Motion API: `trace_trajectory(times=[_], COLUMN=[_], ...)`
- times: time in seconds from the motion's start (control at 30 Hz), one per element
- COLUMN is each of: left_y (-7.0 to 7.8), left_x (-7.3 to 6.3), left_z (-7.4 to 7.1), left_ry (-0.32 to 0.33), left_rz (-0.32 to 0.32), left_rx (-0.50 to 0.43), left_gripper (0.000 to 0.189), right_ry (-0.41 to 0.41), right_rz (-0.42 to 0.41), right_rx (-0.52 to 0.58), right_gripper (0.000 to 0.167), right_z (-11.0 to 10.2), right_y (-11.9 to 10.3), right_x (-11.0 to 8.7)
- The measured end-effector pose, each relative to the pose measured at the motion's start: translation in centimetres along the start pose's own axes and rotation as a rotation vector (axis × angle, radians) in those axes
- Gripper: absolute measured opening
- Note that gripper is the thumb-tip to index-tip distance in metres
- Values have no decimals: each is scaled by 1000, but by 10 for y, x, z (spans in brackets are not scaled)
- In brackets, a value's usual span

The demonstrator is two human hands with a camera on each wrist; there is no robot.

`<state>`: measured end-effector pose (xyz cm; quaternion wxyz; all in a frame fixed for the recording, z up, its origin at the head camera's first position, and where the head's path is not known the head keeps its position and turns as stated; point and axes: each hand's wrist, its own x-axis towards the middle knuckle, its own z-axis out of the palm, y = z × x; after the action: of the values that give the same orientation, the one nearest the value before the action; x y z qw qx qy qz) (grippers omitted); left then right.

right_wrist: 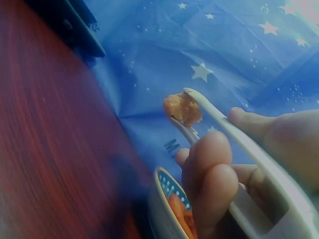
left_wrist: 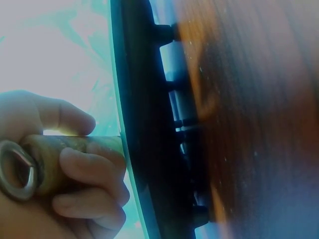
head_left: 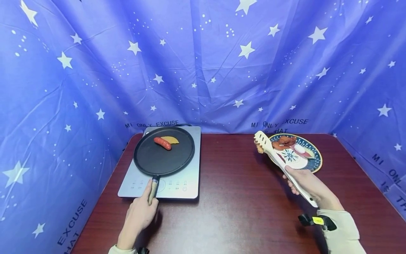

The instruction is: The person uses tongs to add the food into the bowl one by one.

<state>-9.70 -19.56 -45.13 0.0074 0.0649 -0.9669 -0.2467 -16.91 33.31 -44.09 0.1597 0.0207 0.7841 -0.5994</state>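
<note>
My left hand [head_left: 141,213] grips the handle [head_left: 153,192] of a flat black frying pan [head_left: 160,160], which sits on a silver cooktop [head_left: 192,169]. In the pan lie a scored red sausage [head_left: 162,143] and a flat yellow half-round piece [head_left: 172,140]. To the right, my right hand [head_left: 309,183] holds cream-coloured tongs [head_left: 279,162] beside and partly over a patterned plate [head_left: 315,165]. Between the tongs' tips is a lumpy golden-brown fried piece [right_wrist: 183,108], lifted above the table. Reddish-brown pieces [head_left: 285,141] and a white round piece on a pink slice [head_left: 299,149] lie on the plate.
Both the cooktop and the plate stand toward the back of a dark red wooden table [head_left: 228,183]. A blue curtain [head_left: 203,70] with white stars hangs behind and along both sides. A black cable [head_left: 185,124] runs behind the cooktop.
</note>
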Motion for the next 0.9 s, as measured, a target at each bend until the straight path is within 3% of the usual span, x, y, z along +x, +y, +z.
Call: trace_trajectory(times=[0.9], left_y=[0], left_x=[1], left_z=[0], left_ry=[-9], left_rz=[-1], left_rx=[-9], left_gripper=[71], right_ry=[-81], right_rz=[-25], right_rx=[-22], right_gripper=[60], right_z=[50], right_y=[-28], right_x=[25])
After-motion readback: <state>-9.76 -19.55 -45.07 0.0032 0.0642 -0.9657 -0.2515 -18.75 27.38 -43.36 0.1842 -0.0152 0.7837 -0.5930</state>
